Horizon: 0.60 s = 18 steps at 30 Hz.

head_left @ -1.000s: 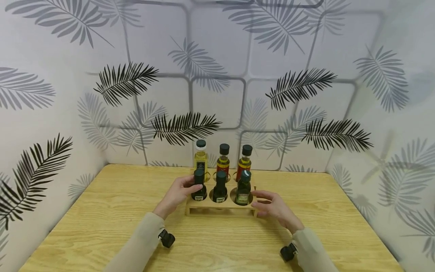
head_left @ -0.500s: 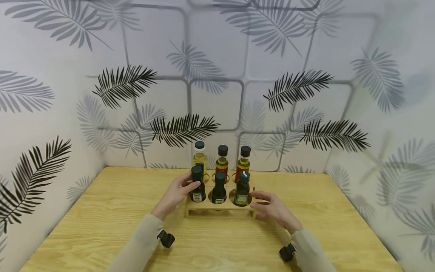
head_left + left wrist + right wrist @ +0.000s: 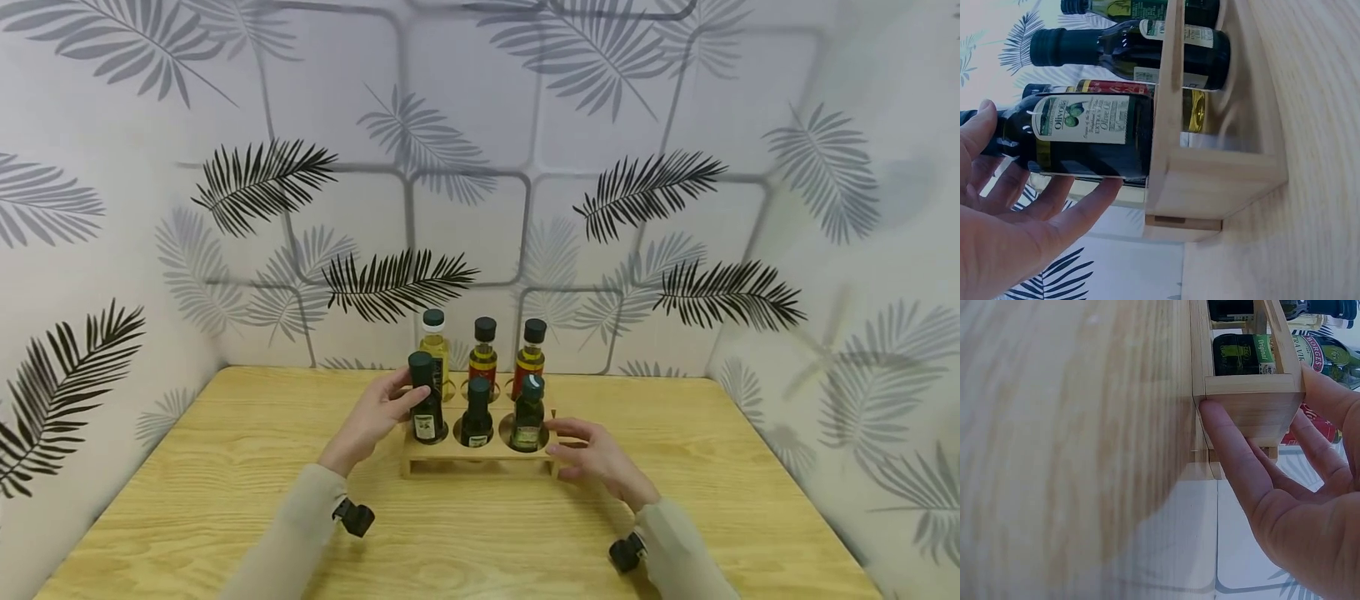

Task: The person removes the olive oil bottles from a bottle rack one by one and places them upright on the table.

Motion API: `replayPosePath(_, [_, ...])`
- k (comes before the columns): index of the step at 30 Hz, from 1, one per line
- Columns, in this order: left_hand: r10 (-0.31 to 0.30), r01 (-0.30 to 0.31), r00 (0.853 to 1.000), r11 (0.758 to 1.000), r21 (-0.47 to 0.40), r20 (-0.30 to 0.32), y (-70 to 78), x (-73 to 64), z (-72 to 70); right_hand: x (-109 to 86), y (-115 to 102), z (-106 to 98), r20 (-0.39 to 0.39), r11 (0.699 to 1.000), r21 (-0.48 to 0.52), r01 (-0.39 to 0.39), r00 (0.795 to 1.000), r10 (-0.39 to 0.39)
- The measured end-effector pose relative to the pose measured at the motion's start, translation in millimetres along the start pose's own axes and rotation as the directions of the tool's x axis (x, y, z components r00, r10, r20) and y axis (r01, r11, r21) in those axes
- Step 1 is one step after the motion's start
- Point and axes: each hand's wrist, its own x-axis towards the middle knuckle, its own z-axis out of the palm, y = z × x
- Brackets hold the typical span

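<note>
My left hand (image 3: 378,417) grips a dark green olive oil bottle (image 3: 426,412) at the rack's front left. In the left wrist view the bottle (image 3: 1085,128) stands raised, its base at about the level of the top board of the wooden rack (image 3: 1194,184). The thumb lies over the bottle's shoulder, with the fingers along its other side. My right hand (image 3: 600,458) rests against the right end of the rack (image 3: 480,471). In the right wrist view its extended fingers (image 3: 1235,450) touch the end panel, and nothing else is in that hand.
A smaller dark bottle (image 3: 477,417) and a green bottle (image 3: 528,421) stand in the front row. Behind them are a yellow oil bottle (image 3: 435,346) and two red-labelled bottles, one at the middle (image 3: 483,358), one at the right (image 3: 530,358). A patterned wall rises behind the wooden table (image 3: 247,450).
My left hand has lifted the front left olive oil bottle upward, and more of its label shows. The right hand has stayed at the rack's end. The whole view has shifted slightly.
</note>
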Motion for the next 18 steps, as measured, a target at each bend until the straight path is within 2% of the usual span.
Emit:
replayPosePath(4, [0.005,-0.005,1.000,1.000,-0.011,0.006,2.6,-0.7,-6.6,0.2,-0.1,1.0,0.004,1.000,0.001,-0.008,1.000,0.008])
replayPosePath(14, [-0.014,0.011,0.997,0.999,-0.042,-0.070,6.6,-3.7,-29.7,-0.9,0.3,3.9,-0.005,1.000,0.000,-0.031,1.000,0.031])
replayPosePath(18, [-0.002,0.001,0.998,1.000,-0.022,-0.056,5.9,-1.9,-41.9,-0.8,-1.0,3.7,-0.022,1.000,-0.006,-0.027,0.999,0.027])
